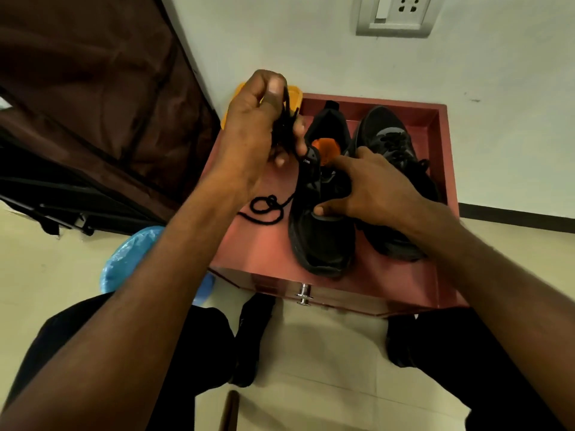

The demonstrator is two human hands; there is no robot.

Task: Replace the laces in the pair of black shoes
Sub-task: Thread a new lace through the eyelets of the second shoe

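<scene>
- The left hand (252,135) is raised over the red wooden drawer-top table (258,253), gripping a bunched black shoelace (267,209) whose tail loops onto the table.
- The right hand (373,188) rests on the unlaced left black mesh trainer (323,237).
- The laced right black trainer (395,144) stands just beside it.

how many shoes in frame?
2. Both stand on the red drawer unit. The left shoe has the right hand resting on it, while the left hand holds a black lace. The right shoe stands beside it, laced, partly hidden.
</scene>
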